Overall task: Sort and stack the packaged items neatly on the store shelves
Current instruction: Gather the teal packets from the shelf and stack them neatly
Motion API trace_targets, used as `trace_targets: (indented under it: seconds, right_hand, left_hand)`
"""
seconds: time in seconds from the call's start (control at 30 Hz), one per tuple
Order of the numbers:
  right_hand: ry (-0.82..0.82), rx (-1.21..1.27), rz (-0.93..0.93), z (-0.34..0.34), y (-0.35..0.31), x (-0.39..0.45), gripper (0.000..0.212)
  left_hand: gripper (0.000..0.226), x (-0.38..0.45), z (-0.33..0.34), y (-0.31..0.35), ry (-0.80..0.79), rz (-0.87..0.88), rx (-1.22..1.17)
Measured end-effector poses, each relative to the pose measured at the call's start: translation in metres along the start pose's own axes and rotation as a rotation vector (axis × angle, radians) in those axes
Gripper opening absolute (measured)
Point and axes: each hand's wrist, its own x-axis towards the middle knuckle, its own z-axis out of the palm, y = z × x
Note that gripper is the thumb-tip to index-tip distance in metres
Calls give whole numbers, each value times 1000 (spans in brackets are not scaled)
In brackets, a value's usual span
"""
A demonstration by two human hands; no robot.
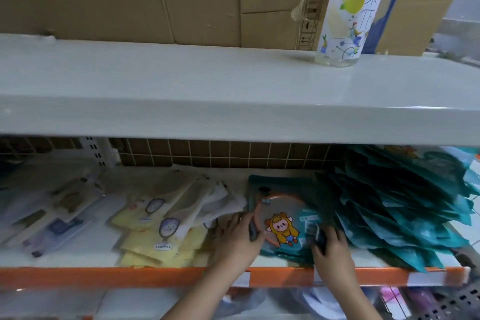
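I'm seeing bare lower shelf (pixel 109 258) fronting the yellow packets (pixel 158 239); the upper shelf (pixel 207 117) is capping headroom, the teal pile (pixel 405 208) is crowding the right.

One view only — the camera on my head, wide-angle, looking forward and down into a shelving unit at close range. The upper shelf (pixel 233 91) crosses the frame at mid-height, its top seen from above; straight edges bow toward the borders. Below it the view reaches into the lower shelf (pixel 109 277) to the tiled back wall (pixel 220 153). My forearms enter from the bottom edge — left hand (pixel 237 239), right hand (pixel 331 249). No second view to overlap.
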Motion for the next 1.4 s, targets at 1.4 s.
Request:
trace_targets:
  seconds: [1.4]
  right_hand:
    - [-826, 38, -548, 295, -539, -231, 26]
  left_hand:
    - [23, -258, -473, -500, 494, -501, -61]
